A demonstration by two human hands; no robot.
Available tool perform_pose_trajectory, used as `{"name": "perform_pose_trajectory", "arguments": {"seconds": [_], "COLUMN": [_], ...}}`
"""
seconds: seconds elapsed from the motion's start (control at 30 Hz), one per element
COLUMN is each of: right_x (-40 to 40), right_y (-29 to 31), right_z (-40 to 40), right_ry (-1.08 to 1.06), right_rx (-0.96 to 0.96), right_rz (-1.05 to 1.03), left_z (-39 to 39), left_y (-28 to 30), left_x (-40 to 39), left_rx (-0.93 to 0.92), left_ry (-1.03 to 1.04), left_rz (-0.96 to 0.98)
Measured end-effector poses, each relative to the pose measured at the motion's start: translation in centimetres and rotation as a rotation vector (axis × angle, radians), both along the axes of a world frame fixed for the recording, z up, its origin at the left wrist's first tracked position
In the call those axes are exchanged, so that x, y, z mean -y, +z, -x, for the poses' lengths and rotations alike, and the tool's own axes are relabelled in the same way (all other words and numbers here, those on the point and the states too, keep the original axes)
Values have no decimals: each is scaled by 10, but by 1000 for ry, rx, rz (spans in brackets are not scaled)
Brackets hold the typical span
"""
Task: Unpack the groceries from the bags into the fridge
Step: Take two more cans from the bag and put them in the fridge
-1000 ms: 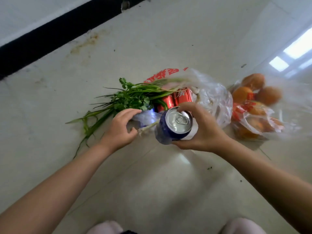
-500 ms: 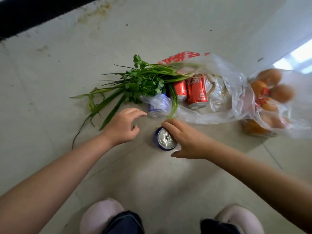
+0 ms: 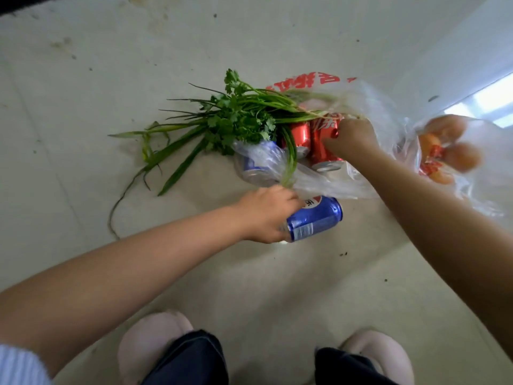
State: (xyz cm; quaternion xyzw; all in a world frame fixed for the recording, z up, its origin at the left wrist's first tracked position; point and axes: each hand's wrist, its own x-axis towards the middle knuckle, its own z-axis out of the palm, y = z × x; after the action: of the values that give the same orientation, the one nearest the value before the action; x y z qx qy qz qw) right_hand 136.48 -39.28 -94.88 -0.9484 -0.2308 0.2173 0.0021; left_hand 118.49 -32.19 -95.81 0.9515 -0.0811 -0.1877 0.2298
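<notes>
Two hands work over a pale floor (image 3: 83, 134) where the groceries lie. The left hand (image 3: 266, 215) has its fingers curled round a blue can (image 3: 315, 219), which lies tilted on its side, just in front of the mouth of a clear plastic bag (image 3: 369, 107). The right hand (image 3: 351, 138) reaches into this bag and its fingers close round a red can (image 3: 319, 147) that lies there. A second red can (image 3: 299, 137) lies just beside it, touching, and another blue can (image 3: 255, 165) lies under the plastic at the bag's mouth. A bunch of green herbs (image 3: 236, 120) spills from the bag onto the floor, with long leaves pointing to the left edge. A second bag with oranges (image 3: 458, 157) lies near the right edge, blurred. Two pink slippers (image 3: 150, 340) show at the bottom edge.
</notes>
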Motion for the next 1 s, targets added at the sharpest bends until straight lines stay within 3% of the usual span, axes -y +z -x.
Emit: {"name": "perform_pose_trajectory", "arguments": {"seconds": [0.13,0.23,0.4,0.6,0.87,1.0], "right_x": [0,6,19,44,37,28], "right_y": [-5,-7,-5,-12,-19,-16], "right_z": [-6,-9,-5,10,14,19], "right_ry": [-74,-191,-228,100,276,274], "right_rx": [-111,-145,-173,-245,-135,-119], "right_rz": [81,4,25,313,125,134], "left_z": [-4,1,-4,-15,23,28], "left_y": [-15,-31,-34,-29,-18,-14], "left_x": [25,32,43,61,36,40], "left_rx": [-216,-307,-298,-330,-471,-485], "left_ry": [62,124,198,254,117,138], "left_rz": [-131,-107,-49,-75,-366,-364]}}
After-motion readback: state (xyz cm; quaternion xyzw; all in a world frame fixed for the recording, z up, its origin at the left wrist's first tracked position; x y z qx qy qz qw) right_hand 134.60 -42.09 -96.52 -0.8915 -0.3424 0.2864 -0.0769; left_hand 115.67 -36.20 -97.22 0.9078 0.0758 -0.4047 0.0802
